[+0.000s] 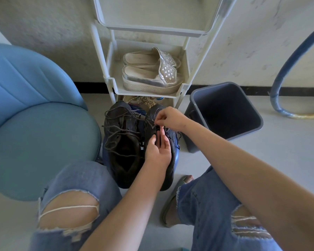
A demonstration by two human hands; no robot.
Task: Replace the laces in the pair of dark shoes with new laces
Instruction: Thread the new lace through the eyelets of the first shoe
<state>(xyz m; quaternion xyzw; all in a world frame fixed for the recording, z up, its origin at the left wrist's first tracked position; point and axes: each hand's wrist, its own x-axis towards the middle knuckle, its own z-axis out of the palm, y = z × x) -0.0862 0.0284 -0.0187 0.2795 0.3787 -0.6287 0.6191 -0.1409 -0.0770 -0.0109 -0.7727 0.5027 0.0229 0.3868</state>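
My knees in torn jeans (74,187) fill the bottom of the frame. The dark shoes (122,142) sit side by side on the floor in the middle. Their long way runs up and down, toes pointing up at the shelf rack (114,84). My right hand (169,118) pinches a gray lace (120,130). My left hand (158,151) rests on the right-side shoe; I can't tell if it grips.

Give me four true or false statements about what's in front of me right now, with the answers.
1. The right hand pinches a lace. True.
2. The grey bin stands left of the dark shoes. False: it stands to their right; the blue chair is on the left.
3. Silver shoes sit on a rack shelf. True.
4. Both hands are at the left shoe. False: the left hand and right hand are at the right shoe.
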